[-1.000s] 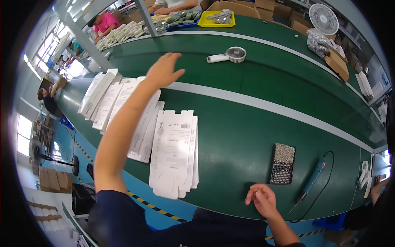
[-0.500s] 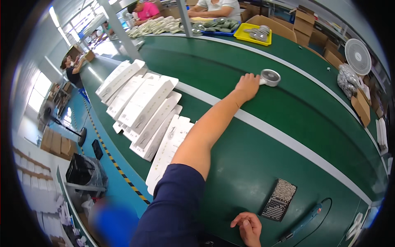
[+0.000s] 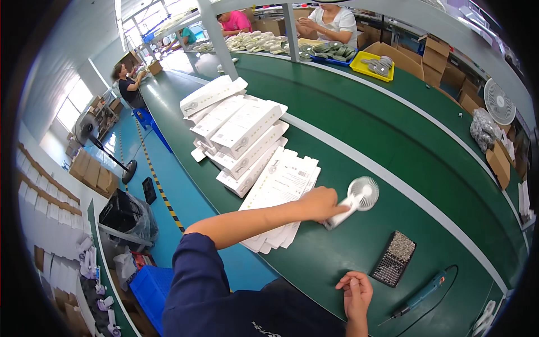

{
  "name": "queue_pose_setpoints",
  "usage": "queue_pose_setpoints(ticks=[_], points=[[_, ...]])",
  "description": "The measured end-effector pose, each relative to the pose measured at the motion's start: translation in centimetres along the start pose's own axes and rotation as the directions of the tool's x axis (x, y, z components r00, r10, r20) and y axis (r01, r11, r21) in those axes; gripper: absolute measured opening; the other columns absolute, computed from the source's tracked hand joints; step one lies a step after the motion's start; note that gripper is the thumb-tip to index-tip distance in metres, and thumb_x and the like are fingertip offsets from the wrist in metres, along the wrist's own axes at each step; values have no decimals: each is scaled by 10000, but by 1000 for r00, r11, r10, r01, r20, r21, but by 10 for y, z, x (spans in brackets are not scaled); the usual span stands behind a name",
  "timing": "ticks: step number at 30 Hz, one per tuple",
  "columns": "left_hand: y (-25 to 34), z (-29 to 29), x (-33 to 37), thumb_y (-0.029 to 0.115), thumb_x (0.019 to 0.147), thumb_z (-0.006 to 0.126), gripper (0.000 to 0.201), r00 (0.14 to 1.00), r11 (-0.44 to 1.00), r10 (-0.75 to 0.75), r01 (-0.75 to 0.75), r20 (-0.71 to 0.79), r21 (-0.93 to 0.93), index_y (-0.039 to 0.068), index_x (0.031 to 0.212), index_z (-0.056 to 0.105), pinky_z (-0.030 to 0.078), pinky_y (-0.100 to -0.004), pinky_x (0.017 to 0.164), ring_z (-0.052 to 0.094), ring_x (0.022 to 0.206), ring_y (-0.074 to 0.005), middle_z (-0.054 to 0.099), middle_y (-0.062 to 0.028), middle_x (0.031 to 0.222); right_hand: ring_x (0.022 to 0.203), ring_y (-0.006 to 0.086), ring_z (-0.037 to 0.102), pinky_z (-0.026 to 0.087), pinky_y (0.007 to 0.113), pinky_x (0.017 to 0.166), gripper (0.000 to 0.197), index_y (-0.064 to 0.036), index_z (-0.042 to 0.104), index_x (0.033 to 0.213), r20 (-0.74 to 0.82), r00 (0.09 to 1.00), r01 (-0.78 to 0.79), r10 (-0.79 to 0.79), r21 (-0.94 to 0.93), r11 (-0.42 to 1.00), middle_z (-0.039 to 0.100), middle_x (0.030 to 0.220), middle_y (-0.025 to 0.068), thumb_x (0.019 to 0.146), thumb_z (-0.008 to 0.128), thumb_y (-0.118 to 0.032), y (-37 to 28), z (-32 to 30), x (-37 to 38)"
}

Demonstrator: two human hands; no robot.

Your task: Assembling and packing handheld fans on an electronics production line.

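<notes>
My left hand [image 3: 321,204] is closed around the handle of a small white handheld fan [image 3: 363,194]. The fan is tilted over the green bench, its round grille pointing away from me, and its handle is slightly blurred. Just left of this hand lies a stack of flat white printed cartons [image 3: 283,182]. My right hand [image 3: 356,293] rests near the front edge, its fingers loosely bent and apart, with nothing visible in them. Beside it is a black tray of small metal screws [image 3: 395,258]. A teal electric screwdriver [image 3: 425,292] with a black cord lies to the right.
Folded white boxes [image 3: 241,126] are piled beyond the flat cartons. A pale strip [image 3: 404,205] divides the bench from the green conveyor belt [image 3: 359,121]. Across it stand a yellow tray [image 3: 373,67] of round parts and a blue tray [image 3: 336,54]. Other people work farther off.
My left hand has drawn the fan back from the belt, across the pale strip, to the near bench beside the flat cartons. The view has shifted; my right hand stays near the screw tray.
</notes>
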State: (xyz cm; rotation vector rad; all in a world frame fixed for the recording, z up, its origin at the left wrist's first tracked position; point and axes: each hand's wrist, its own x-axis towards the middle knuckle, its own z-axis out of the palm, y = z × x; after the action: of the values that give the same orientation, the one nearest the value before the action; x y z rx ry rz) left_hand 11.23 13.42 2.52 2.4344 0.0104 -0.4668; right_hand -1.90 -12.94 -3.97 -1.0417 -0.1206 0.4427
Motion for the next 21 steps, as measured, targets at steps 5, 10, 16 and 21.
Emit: queue_pose_setpoints(ticks=[5, 10, 16, 21], points=[[-10, -119, -31, 237, 683, 807, 622, 526, 872, 479, -377, -703, 312, 63, 1213, 533, 458, -405, 911, 550, 1093, -322, 581, -156, 1148, 769, 216, 613, 522, 335, 724, 183, 42, 553, 1077, -68, 998, 17, -13, 53, 998, 622, 921, 144, 968, 476, -82, -4, -11, -2], [-163, -303, -80, 517, 554, 840, 1150, 661, 683, 13, 542, -751, 489, 226, 1495, 247, 173, -643, 1078, 144, 1425, -413, 193, -177, 1547, 715, 212, 604, 519, 371, 700, 200, 14, 535, 1100, -98, 993, -43, 60, 167, 985, 606, 880, 134, 969, 465, -119, -4, -7, 2], [-226, -310, -72, 507, 624, 766, 1011, 743, 771, -183, 515, -644, 375, 171, 1465, 316, 260, -660, 1033, 358, 1341, -348, 389, -134, 1454, 757, 233, 615, 527, 393, 749, 218, 31, 518, 1127, -113, 992, -22, 55, 269, 963, 608, 912, 153, 981, 442, -113, -3, -14, 3], [-228, -298, -70, 308, 721, 699, 753, 685, 706, 86, 470, -723, 530, 106, 1382, 401, 437, -476, 960, 536, 1153, -327, 551, -141, 1259, 744, 212, 609, 526, 385, 745, 219, 26, 515, 1131, -130, 989, -29, 66, 264, 964, 604, 902, 149, 985, 430, -114, -7, -8, 6]])
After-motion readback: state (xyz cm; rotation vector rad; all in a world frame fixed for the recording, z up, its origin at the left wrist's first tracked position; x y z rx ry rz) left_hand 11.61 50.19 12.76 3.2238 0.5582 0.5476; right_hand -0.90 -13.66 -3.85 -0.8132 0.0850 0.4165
